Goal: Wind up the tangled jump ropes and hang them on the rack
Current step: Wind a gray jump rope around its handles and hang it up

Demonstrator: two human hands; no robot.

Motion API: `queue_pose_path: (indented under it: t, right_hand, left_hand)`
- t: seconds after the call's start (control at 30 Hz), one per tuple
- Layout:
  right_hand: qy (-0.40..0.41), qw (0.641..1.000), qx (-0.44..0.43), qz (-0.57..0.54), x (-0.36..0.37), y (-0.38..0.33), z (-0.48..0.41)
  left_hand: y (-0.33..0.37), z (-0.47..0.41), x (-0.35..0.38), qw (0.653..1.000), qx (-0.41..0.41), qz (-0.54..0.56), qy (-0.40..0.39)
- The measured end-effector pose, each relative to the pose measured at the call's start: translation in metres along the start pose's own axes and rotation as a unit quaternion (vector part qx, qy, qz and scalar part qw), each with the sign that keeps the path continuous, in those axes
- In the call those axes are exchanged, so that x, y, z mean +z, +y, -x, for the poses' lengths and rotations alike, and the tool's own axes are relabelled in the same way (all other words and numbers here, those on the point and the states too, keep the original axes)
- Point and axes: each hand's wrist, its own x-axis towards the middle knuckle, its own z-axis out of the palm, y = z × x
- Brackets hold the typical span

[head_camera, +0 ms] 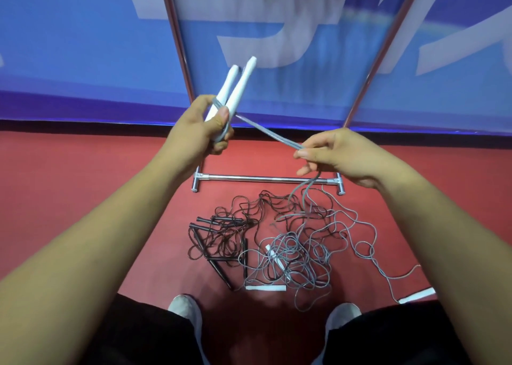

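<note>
Red floor (83, 187), open stretch left of and beneath the left hand (198, 127); blue wall panel (83, 46) closes the far side beyond both hands; rack (266, 179), base bar below and between the hands, two uprights rising beyond them; left hand grips two white handles (235, 87) pointing up and away, grey rope (270, 134) wrapped round them; rope runs taut to the right hand (338, 154), pinched between thumb and fingers, then drops to the grey tangle (299, 254) on the floor below; black ropes (221, 234) beside it.
</note>
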Motion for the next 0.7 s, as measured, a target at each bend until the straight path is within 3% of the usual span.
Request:
queue_pose_path:
  t: [0.2, 0.3, 0.47, 0.7]
  right_hand:
    - [0.018, 0.999, -0.009, 0.032, 0.005, -0.014, 0.007]
    - [0.006, 0.998, -0.036, 0.047, 0.009, -0.027, 0.013]
    - [0.015, 0.990, -0.091, 0.105, 0.018, -0.042, 0.016]
    - [0.062, 0.977, -0.133, 0.156, 0.015, -0.041, 0.011]
  left_hand:
    - [-0.003, -0.004, -0.007, 0.994, -0.024, -0.076, 0.076]
    - [-0.009, -0.004, -0.009, 0.978, -0.018, -0.196, 0.073]
    - [-0.023, -0.003, -0.002, 0.880, -0.004, -0.474, -0.037]
    - [-0.022, 0.011, 0.030, 0.764, -0.028, -0.607, -0.217]
